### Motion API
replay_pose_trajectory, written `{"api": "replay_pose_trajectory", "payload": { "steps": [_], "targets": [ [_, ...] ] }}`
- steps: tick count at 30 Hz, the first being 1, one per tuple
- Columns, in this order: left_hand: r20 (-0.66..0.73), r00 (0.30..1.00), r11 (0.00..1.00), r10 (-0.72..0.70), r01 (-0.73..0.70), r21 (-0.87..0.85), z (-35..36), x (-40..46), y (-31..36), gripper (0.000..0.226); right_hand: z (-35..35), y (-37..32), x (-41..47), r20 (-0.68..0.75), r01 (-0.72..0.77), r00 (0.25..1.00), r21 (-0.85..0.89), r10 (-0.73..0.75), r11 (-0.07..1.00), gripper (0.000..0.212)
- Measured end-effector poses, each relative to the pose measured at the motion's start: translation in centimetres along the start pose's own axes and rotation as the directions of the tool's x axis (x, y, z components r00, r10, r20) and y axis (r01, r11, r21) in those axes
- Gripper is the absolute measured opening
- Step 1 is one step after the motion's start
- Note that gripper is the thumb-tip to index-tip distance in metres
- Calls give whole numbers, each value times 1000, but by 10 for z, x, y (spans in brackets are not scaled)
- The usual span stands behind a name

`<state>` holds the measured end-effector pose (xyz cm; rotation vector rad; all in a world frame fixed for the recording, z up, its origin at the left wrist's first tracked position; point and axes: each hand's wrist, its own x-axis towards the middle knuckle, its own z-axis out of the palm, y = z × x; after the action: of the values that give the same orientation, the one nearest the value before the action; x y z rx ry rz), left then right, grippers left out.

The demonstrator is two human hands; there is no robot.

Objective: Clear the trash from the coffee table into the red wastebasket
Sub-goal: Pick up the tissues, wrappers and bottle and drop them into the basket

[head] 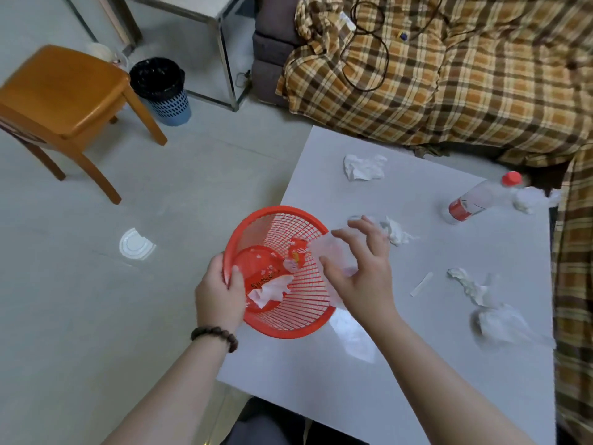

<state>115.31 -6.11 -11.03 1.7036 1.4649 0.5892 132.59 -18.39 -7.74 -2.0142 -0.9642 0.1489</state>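
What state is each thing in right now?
Red wastebasket: tilted at the table edge, trash inside.
Left hand: gripping the wastebasket rim.
Right hand: fingers spread around a clear plastic bottle at the wastebasket mouth.
Capped bottle: lying on the table.
Crumpled tissues: still on the table.

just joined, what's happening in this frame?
A person is clearing the white table. The left hand grips the rim of the red basket, tilted at the table's edge. The right hand holds a clear plastic bottle at the basket's mouth. Some paper and a wrapper are already inside. Several tissues, for example, a paper strip and a red-capped bottle remain on the table.
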Motion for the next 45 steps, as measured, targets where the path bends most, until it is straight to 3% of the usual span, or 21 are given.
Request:
{"api": "replay_pose_trajectory", "payload": {
  "steps": [3,7,10,14,19,28,32,35,37,41,45],
  "targets": [
    [56,996,997,73,-71,-39,10,-25,21,16,-6,-18,-17,45,54,998,14,-54,998,37],
    [150,977,985,151,-136,-103,18,-55,41,18,-3,-20,-36,145,52,989,-93,-38,994,34],
    [229,953,977,197,-170,-131,21,-74,52,22,3,-5,-40,285,-6,954,-287,91,958,38],
    [274,927,961,258,-217,-170,24,-88,64,24,5,17,-45,441,-125,829,-451,343,884,54],
    [277,910,947,307,-262,-187,27,-95,77,21,-9,31,-52,523,-89,757,-511,391,855,86],
    [148,949,959,277,-265,-97,64,-145,86,18,-100,47,-86,466,-65,857,-325,220,943,75],
    [78,970,973,232,-232,-15,95,-191,82,14,-175,82,-125,340,-108,928,-153,154,982,65],
    [19,987,986,162,-162,30,112,-232,73,16,-237,127,-168,290,-181,932,-149,218,972,59],
    [-25,992,991,121,-119,58,120,-260,67,17,-272,165,-198,309,-265,896,-206,319,942,60],
    [-75,994,992,79,-72,101,131,-307,61,20,-309,234,-247,408,-388,754,-356,515,850,74],
    [-98,994,989,45,-31,147,133,-333,59,21,-307,276,-277,498,-332,665,-471,557,817,90]
  ]
}}
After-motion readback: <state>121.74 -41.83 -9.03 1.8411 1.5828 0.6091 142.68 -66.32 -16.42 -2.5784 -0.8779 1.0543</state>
